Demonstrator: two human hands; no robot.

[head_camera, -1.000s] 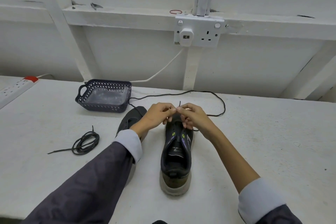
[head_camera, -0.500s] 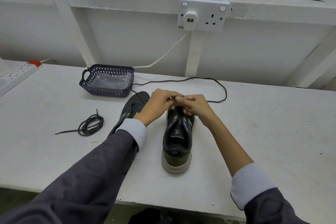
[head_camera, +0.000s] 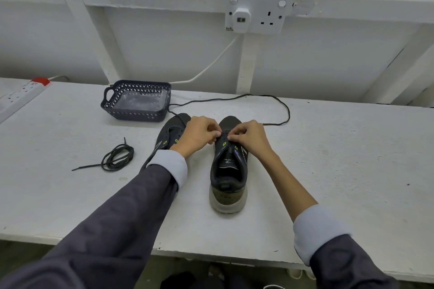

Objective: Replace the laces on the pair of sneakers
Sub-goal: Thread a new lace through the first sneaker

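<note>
The left hand [head_camera: 199, 134] and right hand [head_camera: 249, 139] have sunk onto the centre-frame sneaker [head_camera: 229, 185], both pinching the black lace [head_camera: 283, 107] at its eyelets (tip now hidden).

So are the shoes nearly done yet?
Not nearly. Both sneakers look unlaced; a coiled lace lies aside. The left hand and right hand pinch the long lace at the middle sneaker's front eyelets. Its other eyelets and the second sneaker remain.
</note>
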